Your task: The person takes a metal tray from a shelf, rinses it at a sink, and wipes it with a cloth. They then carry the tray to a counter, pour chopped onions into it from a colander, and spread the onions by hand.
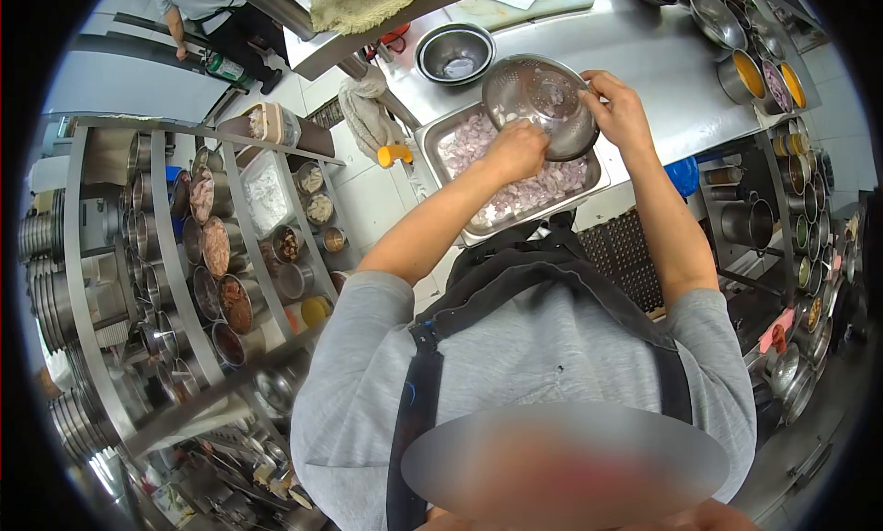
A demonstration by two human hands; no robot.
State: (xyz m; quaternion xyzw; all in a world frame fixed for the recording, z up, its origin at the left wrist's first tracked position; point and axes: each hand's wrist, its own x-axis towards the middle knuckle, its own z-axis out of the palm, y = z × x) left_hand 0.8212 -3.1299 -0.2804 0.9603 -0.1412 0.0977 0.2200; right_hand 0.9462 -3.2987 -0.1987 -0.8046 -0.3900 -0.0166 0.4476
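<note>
A steel colander (524, 85) is tilted above a rectangular steel tray (440, 168). Bits of pink cut food, which look like diced raw meat, fill the tray (543, 186), and a few cling inside the colander. My right hand (614, 113) grips the colander's right rim, thumb and fingers on either side of it. At the colander's lower left rim, my left hand (518, 152) is closed with its fingers curled inward over the bowl. What those fingers hold, if anything, is hidden.
Nested steel bowls (455, 55) stand behind the tray, near a cutting board (529, 2). Round containers (740, 76) line the counter's right end. A rack (164, 218) with food-filled pots is at left. Another person (216, 16) stands at the upper left.
</note>
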